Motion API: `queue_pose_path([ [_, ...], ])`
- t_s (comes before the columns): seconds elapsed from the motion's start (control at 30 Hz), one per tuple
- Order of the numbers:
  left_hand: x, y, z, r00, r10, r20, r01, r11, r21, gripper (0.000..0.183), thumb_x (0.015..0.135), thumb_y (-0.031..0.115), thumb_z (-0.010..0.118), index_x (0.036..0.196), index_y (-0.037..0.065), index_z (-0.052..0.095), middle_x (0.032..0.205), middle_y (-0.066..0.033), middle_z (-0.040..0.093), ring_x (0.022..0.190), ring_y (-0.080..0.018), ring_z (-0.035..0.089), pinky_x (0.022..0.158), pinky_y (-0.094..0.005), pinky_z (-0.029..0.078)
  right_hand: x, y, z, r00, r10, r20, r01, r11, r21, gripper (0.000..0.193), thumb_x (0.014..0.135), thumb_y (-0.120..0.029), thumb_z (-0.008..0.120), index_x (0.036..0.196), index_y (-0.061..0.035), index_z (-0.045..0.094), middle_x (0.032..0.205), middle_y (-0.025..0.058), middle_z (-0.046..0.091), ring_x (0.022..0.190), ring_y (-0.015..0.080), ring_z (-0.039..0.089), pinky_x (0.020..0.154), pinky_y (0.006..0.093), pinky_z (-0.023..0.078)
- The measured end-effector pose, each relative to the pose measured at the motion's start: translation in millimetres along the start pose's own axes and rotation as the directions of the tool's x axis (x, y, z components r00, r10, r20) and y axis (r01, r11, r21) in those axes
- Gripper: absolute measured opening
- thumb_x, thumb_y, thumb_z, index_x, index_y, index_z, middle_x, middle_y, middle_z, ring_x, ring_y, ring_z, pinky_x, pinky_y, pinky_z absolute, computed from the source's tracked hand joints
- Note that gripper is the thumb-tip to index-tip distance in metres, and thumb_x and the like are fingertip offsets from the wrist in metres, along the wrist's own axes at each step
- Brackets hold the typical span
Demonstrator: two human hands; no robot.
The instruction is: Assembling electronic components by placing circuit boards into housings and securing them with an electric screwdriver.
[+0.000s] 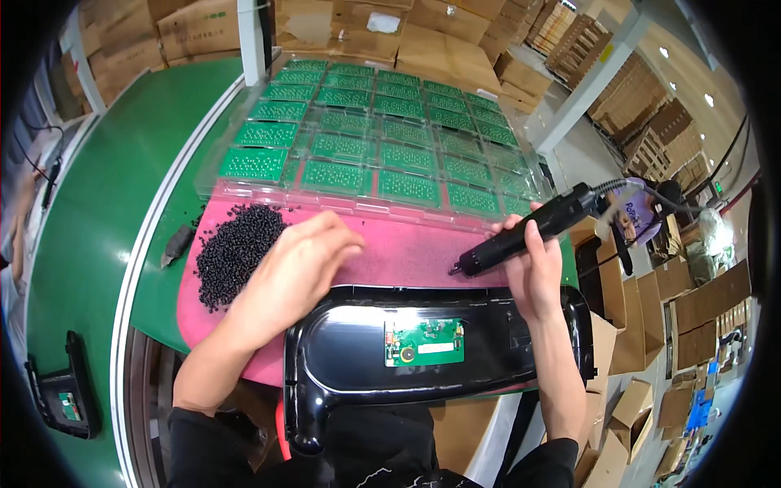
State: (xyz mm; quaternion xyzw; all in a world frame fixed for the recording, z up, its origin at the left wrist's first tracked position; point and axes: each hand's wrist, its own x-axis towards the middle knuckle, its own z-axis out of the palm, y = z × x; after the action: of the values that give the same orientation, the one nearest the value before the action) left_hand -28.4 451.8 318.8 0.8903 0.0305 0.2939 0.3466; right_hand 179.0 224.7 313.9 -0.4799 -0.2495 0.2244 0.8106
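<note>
My right hand (pixel 533 264) is wrapped around a black electric screwdriver (pixel 529 236), its tip pointing down and left over the pink mat. With fingers curled together, my left hand (pixel 305 256) hovers beside a heap of small black screws (pixel 237 252); whatever its fingertips hold is too small to make out. Below both hands lies a glossy black plastic housing (pixel 342 350) with one long side arm. A green circuit board (pixel 439 348) sits inside it, with a round part near its lower left corner.
Clear plastic trays of green boards (pixel 338 175) stand behind the pink mat (pixel 390 240). A dark lump (pixel 177 244) lies left of the screws. Another black housing (pixel 69 390) rests on the green conveyor (pixel 106 244) at left. Cardboard boxes (pixel 447 61) line the back; another person (pixel 639 215) is at right.
</note>
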Motion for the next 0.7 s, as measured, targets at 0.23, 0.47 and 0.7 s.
queue_pose_path([
  [0.23,-13,7,18,0.945,0.265,0.192,-0.215,0.945,-0.247,0.012,0.084,0.012,0.069,0.086,0.001,0.065,0.08,-0.0107,0.062,0.074,-0.029,0.065,0.064,-0.039,0.053,-33,-23,66,0.957,-0.274,0.093,0.234,0.922,0.307,0.039,0.101,-0.04,0.046,0.129,-0.0126,0.042,0.08,-0.0005,0.041,0.076,0.0126,0.042,0.08,0.0369,0.038],
  [0.47,-18,10,27,0.943,0.32,0.094,-0.268,0.895,-0.356,0.023,0.078,0.004,0.075,0.097,-0.003,0.066,0.088,-0.0131,0.07,0.078,-0.0265,0.07,0.067,-0.0341,0.057,-63,-24,91,0.899,-0.367,0.24,0.3,0.914,0.273,0.047,0.097,-0.04,0.057,0.13,-0.0156,0.034,0.075,-0.0028,0.044,0.066,0.009,0.045,0.074,0.0337,0.039],
  [0.7,-20,18,25,0.969,0.186,0.161,-0.071,0.837,-0.542,0.023,0.082,0.003,0.07,0.103,0.0,0.061,0.086,-0.0123,0.069,0.079,-0.0251,0.071,0.067,-0.0331,0.058,-77,-25,103,0.882,-0.419,0.217,0.396,0.907,0.141,0.053,0.091,-0.041,0.067,0.124,-0.0164,0.033,0.07,-0.0021,0.048,0.061,0.0094,0.048,0.07,0.0333,0.04],
])
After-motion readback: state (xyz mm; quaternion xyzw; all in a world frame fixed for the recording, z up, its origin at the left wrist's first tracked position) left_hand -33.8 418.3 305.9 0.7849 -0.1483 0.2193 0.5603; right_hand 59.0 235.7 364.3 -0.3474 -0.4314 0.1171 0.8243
